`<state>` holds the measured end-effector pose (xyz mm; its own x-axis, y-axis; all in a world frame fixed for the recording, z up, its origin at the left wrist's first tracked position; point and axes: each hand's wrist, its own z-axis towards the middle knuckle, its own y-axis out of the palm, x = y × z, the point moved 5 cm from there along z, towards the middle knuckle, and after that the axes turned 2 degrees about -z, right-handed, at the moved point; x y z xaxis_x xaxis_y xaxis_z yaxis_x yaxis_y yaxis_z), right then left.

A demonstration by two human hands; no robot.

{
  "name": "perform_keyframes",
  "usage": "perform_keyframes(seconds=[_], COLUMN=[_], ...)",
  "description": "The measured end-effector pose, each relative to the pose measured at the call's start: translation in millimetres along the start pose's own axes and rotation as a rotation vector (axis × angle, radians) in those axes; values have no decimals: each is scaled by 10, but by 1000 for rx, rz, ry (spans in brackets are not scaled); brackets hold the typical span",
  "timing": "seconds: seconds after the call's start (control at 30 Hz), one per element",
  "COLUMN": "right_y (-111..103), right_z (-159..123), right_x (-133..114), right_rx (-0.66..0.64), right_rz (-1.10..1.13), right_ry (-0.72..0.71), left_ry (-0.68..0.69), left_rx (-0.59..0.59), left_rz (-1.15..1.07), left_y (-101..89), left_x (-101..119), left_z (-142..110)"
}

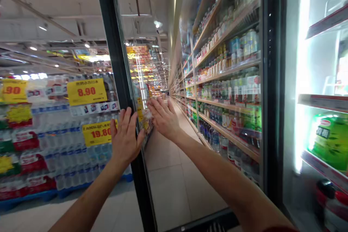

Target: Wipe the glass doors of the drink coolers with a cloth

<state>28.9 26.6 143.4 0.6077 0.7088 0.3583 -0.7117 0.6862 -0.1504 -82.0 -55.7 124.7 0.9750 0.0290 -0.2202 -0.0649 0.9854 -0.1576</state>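
An open glass cooler door with a black frame swings out in front of me. My left hand rests flat on the frame's outer edge, fingers stretched upward. My right hand lies flat against the inner side of the glass, fingers spread. Neither hand holds anything.
The lit cooler interior stands at the right, with a green package on a shelf. Shelves of bottled drinks show through the glass. Stacked water packs with yellow price signs fill the left. A tiled aisle runs ahead.
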Motion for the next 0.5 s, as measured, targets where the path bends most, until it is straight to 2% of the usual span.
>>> perform_keyframes(seconds=[0.07, 0.13, 0.23, 0.3, 0.43, 0.5], right_y=[54, 101, 115, 66, -70, -97], right_z=[-234, -637, -1080, -1049, -683, -732], right_x=[-189, -406, -481, -318, 156, 202], right_rx=[-52, -102, -139, -118, -39, -33], right_rz=[43, 90, 120, 100, 6, -10], right_ry=[-138, -327, -476, -409, -27, 14], left_ry=[25, 65, 121, 148, 169, 166], left_rx=[-14, -26, -53, -67, -80, -87], left_rz=[5, 5, 0, -2, -7, -17], left_y=[-4, -17, -17, 4, 81, 119], left_x=[50, 108, 172, 207, 310, 376], left_z=[-47, -102, -184, -223, -260, -275])
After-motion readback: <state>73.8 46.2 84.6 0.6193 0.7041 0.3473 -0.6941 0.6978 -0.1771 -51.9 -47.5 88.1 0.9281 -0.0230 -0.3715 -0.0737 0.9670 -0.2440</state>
